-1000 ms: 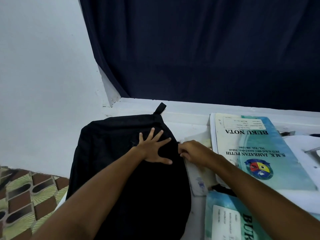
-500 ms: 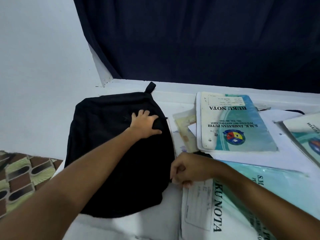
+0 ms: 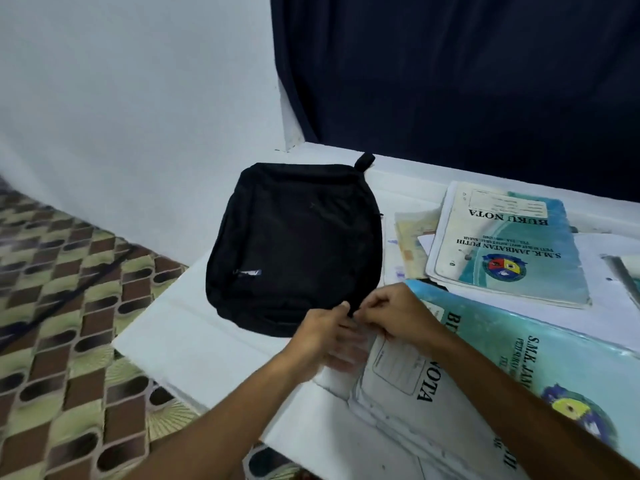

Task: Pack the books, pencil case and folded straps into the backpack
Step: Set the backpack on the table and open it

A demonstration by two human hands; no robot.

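Two hands meet at the near right corner of the black backpack, left hand and right hand with fingers pinched on its edge, likely the zipper. Nothing looks packed: the bag lies flat on the tabletop, books beside it.

Before you stands a white table, set against a white wall and a dark curtain. On it, at your left, a black backpack lies flat, its top loop toward the curtain. To its right lies a teal notebook titled "BURU NOTA", resting partly on loose papers just beside the backpack. Nearest you, at the right, a second teal notebook lies on the table, its corner near the backpack's lower edge.
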